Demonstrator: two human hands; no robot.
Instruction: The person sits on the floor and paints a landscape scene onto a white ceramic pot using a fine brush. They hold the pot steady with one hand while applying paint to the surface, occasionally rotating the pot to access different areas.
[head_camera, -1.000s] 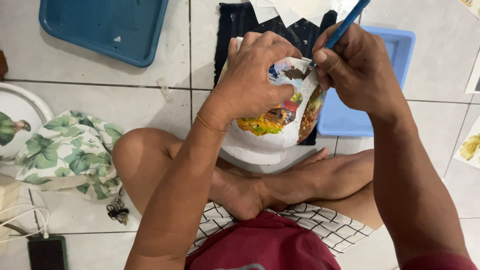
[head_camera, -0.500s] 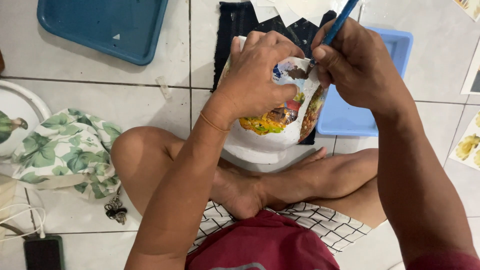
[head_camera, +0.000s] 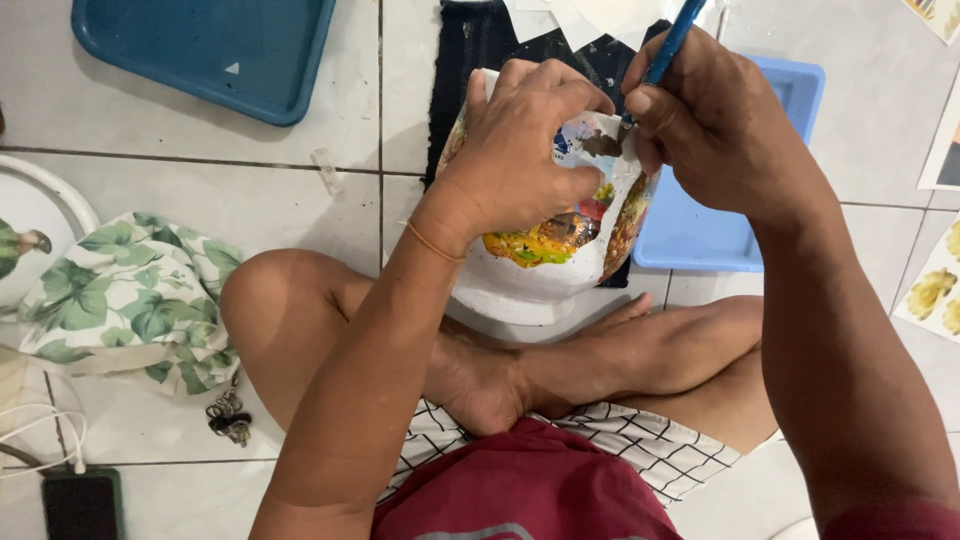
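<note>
Held above crossed legs: white decorated pot (head_camera: 545, 270), clasped over its top by left hand (head_camera: 520, 160). Right hand (head_camera: 715, 125) pinching blue brush (head_camera: 672, 40) at the rim; loosened clasp risks smearing, or tipping toward blue tray (head_camera: 720, 215).

Pot (head_camera: 545, 275) between tray (head_camera: 215, 50) and tub (head_camera: 720, 215)
</note>
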